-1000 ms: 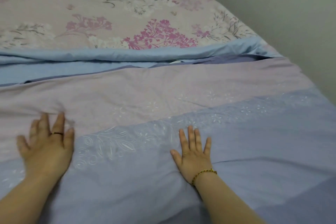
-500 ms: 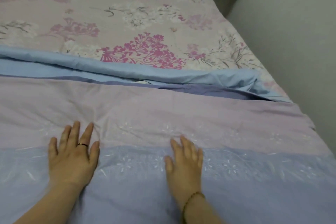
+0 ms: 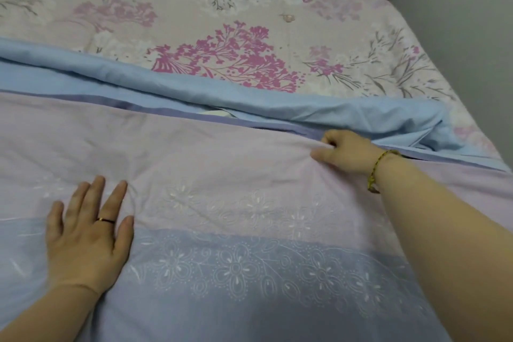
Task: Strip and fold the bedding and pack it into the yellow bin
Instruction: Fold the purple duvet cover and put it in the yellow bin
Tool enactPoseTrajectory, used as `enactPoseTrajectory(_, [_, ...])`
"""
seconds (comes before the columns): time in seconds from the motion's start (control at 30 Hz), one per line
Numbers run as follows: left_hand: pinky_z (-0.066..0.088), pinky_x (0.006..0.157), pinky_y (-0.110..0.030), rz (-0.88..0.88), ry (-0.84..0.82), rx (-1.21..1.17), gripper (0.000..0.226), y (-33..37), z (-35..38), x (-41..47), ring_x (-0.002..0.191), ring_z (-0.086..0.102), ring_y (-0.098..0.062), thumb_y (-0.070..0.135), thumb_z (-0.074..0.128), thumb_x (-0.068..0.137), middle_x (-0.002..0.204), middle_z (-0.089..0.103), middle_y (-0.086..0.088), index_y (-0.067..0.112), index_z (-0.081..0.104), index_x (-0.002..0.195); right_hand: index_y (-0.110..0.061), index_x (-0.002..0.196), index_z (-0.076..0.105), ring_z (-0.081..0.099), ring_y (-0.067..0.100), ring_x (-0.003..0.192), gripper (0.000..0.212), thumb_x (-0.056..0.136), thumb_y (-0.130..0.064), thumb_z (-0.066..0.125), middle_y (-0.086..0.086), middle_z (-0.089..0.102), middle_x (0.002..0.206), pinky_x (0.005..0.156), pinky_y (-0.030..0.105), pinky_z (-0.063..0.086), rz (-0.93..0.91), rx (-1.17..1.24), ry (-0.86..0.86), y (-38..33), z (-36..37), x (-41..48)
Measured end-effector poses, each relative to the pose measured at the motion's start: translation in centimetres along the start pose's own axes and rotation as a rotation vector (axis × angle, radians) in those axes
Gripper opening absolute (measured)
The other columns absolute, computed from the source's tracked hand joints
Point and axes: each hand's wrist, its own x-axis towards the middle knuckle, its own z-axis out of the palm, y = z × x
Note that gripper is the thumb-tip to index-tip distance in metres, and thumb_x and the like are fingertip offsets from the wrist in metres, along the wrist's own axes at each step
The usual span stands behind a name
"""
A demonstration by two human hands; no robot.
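Observation:
A pink and lilac-blue embroidered duvet (image 3: 222, 203) lies folded across the near part of the bed, its light blue underside (image 3: 347, 116) showing along the far folded edge. My left hand (image 3: 88, 233) presses flat on the duvet at the left, fingers spread. Farther away at the right, my right hand (image 3: 347, 151) pinches the pink fabric close to that far edge, fingers curled and the cloth puckering around them. The yellow bin is out of view.
Beyond the duvet lies a pink floral sheet (image 3: 236, 8) covering the mattress. A grey wall (image 3: 458, 22) runs close along the bed's right side.
My right hand has reached forward and to the right from flat on the duvet and now pinches the fabric near the far edge. The left hand stays pressed flat.

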Motion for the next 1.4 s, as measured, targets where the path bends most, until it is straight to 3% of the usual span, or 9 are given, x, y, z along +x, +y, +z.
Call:
enactPoseTrajectory(0.17, [0.023, 0.100, -0.051, 0.020, 0.044, 0.023, 0.064, -0.2, 0.0, 0.0, 0.125, 0.035, -0.037, 0.039, 0.026, 0.082, 0.134, 0.048, -0.027, 0.005, 0.054, 0.127, -0.018, 0.087, 0.048, 0.049, 0.027, 0.108, 0.014, 0.094, -0.029, 0.046, 0.014, 0.060, 0.103, 0.092, 0.030, 0.020, -0.042, -0.222, 0.255, -0.3, 0.7, 1.0])
enactPoseTrajectory(0.33, [0.020, 0.105, -0.058, -0.007, 0.001, -0.027, 0.071, -0.4, 0.3, 0.0, 0.130, 0.034, -0.041, 0.045, 0.021, 0.080, 0.140, 0.042, -0.025, 0.007, 0.049, 0.133, -0.014, 0.133, 0.041, 0.025, 0.024, 0.134, 0.040, 0.095, -0.026, 0.040, 0.011, 0.037, 0.141, 0.107, 0.033, -0.001, 0.018, -0.269, 0.506, 0.0, 5.2, -0.9])
enactPoseTrajectory(0.47, [0.021, 0.108, -0.060, 0.031, 0.033, -0.075, 0.074, -0.6, 0.5, 0.0, 0.130, 0.030, -0.044, 0.048, 0.018, 0.080, 0.141, 0.038, -0.027, 0.007, 0.047, 0.135, -0.022, 0.149, -0.001, -0.012, 0.019, 0.144, 0.059, 0.098, -0.043, 0.022, 0.005, -0.013, 0.157, 0.114, 0.036, -0.013, 0.118, -0.214, 0.266, 2.5, 7.4, -6.0])
enactPoseTrajectory(0.63, [0.017, 0.112, -0.058, -0.007, -0.078, 0.015, 0.079, -1.0, 0.4, 0.0, 0.131, 0.025, -0.046, 0.051, 0.012, 0.081, 0.145, 0.031, -0.027, 0.006, 0.040, 0.139, -0.023, 0.147, -0.013, -0.017, 0.016, 0.144, 0.065, 0.095, -0.054, 0.010, 0.001, -0.019, 0.155, 0.115, 0.036, -0.012, 0.210, -0.206, 0.091, 6.1, 9.7, -15.5])
enactPoseTrajectory(0.83, [0.007, 0.115, -0.048, 0.060, -0.186, -0.031, 0.056, 2.3, -2.3, -8.4, 0.143, 0.012, -0.033, 0.036, 0.025, 0.097, 0.154, 0.017, -0.016, 0.009, 0.022, 0.147, -0.012, 0.132, -0.032, -0.029, 0.010, 0.135, 0.128, 0.019, -0.070, -0.052, -0.005, -0.034, 0.144, 0.099, 0.027, -0.036, 0.189, -0.138, 0.044, 6.6, 14.2, -25.7])
enactPoseTrajectory(0.93, [0.005, 0.114, -0.041, 0.135, -0.236, -0.061, 0.056, 4.9, -3.2, -13.3, 0.145, 0.008, -0.024, 0.037, 0.026, 0.098, 0.157, 0.012, -0.009, 0.013, 0.017, 0.148, -0.005, 0.129, -0.030, -0.025, 0.018, 0.141, 0.132, 0.016, -0.069, -0.053, 0.000, -0.039, 0.138, 0.080, 0.020, -0.043, 0.174, -0.096, -0.030, 6.7, 15.0, -28.7])
enactPoseTrajectory(1.1, [0.012, 0.104, -0.031, 0.248, -0.310, -0.013, 0.068, 8.7, -3.0, -20.3, 0.119, 0.051, -0.043, 0.044, 0.033, 0.082, 0.130, 0.052, -0.026, -0.003, 0.051, 0.128, -0.021, 0.146, -0.017, -0.026, 0.015, 0.140, 0.142, 0.017, -0.072, -0.048, -0.003, -0.028, 0.151, 0.100, 0.028, -0.032, 0.118, -0.096, -0.081, 7.3, 14.7, -29.6])
enactPoseTrajectory(1.3, [0.013, 0.103, -0.031, 0.146, -0.433, -0.083, 0.078, 16.2, -1.9, -27.2, 0.115, 0.054, -0.041, 0.054, 0.026, 0.080, 0.127, 0.055, -0.025, -0.005, 0.058, 0.121, -0.025, 0.148, -0.008, -0.024, 0.010, 0.140, 0.066, 0.094, -0.057, 0.013, -0.006, -0.029, 0.149, 0.103, 0.031, -0.027, -0.121, -0.197, -0.138, 12.4, 12.9, -31.2])
enactPoseTrajectory(1.4, [0.003, 0.109, -0.028, 0.059, -0.474, -0.158, 0.088, 22.2, -0.8, -31.0, 0.121, 0.049, -0.041, 0.063, 0.018, 0.081, 0.132, 0.050, -0.026, -0.005, 0.053, 0.126, -0.024, 0.148, -0.005, -0.020, 0.013, 0.142, 0.064, 0.095, -0.052, 0.018, -0.002, -0.017, 0.156, 0.101, 0.029, -0.033, -0.227, -0.251, -0.154, 17.7, 11.7, -32.4])
